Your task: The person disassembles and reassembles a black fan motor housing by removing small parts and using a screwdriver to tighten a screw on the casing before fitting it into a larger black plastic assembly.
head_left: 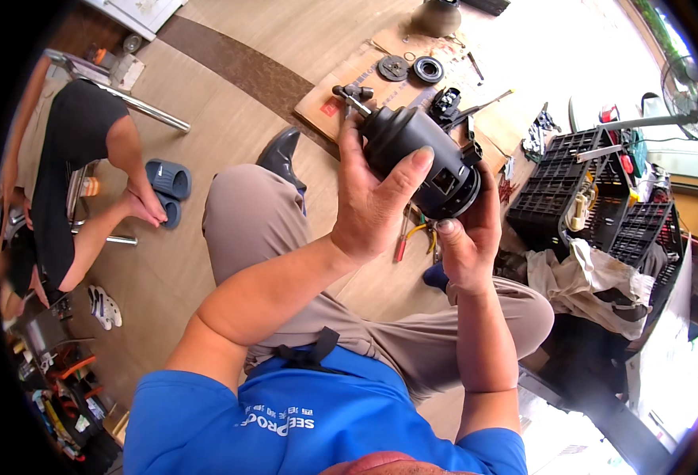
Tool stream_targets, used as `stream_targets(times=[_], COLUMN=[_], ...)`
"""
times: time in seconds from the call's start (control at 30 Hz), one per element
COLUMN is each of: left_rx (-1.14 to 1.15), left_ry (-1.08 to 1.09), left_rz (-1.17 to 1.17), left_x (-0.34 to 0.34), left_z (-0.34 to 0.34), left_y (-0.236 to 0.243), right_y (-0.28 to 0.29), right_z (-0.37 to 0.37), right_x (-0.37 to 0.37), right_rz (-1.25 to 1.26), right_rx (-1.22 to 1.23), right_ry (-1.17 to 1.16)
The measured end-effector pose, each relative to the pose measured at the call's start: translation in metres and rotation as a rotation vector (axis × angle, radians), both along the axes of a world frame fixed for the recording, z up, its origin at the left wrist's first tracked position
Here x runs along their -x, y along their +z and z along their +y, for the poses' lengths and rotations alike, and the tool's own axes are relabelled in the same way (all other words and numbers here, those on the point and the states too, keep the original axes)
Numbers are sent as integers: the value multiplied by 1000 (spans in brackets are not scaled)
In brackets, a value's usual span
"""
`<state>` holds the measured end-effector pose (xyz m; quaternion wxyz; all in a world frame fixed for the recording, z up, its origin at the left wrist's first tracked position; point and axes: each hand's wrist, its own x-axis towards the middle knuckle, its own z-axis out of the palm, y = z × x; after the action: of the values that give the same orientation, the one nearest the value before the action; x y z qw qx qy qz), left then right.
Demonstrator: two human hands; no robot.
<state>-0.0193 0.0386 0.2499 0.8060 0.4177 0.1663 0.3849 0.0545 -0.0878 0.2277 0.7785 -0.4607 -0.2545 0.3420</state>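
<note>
Black plastic motor housing (pixel 416 154) sits in both hands, held up over the lap. Left hand (pixel 376 202) wraps its side, thumb across the barrel, fingers closed firmly round it. Right hand (pixel 467 237) cups the open end from below, fingers curled shut on the rim. The open end faces the camera; a square cut-out shows inside, detail too small to read. A metal shaft (pixel 353 99) sticks out of the far end.

Progress, judged from the layout: the unit looks partly stripped. A disc (pixel 393 68), a ring-shaped bearing (pixel 427 70) and a small black part (pixel 446 103) lie loose on flattened cardboard (pixel 341 95) beyond the knees, so those bits are off. The housing itself is in one piece, under inspection or mid-turn; cannot tell which.

Pliers with red and yellow handles (pixel 408 237) lie on the floor under the hands. Floor is tan tile (pixel 230 127) with a darker band. Black crates (pixel 578 198) and a white rag (pixel 578 277) sit to the right, a fan (pixel 685 87) further off. Another person (pixel 72 174) crouches at the left near blue sandals (pixel 168 180).
</note>
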Motion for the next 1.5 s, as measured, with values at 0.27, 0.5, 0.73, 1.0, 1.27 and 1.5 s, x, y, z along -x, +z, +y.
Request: stream_targets(times=[0.27,0.5,0.73,1.0,1.27,1.5], left_rx=[-30,60,168,108,396,562], left_ry=[55,50,17,15,-201,-279], left_rz=[68,87,93,148,179,83], left_x=[2,2,-1,-7,-11,-10], left_z=[4,9,10,10,12,9], left_y=[0,-13,-25,-29,-34,-26], right_y=[-1,21,24,2,8,22], right_z=[9,11,12,22,19,19], right_x=[2,-1,-9,2,-6,2], right_rz=[-19,-112,-316,-491,-759,-702], right_rx=[20,239,384,358,490,458], right_ry=[-41,33,33,-160,-240,-347])
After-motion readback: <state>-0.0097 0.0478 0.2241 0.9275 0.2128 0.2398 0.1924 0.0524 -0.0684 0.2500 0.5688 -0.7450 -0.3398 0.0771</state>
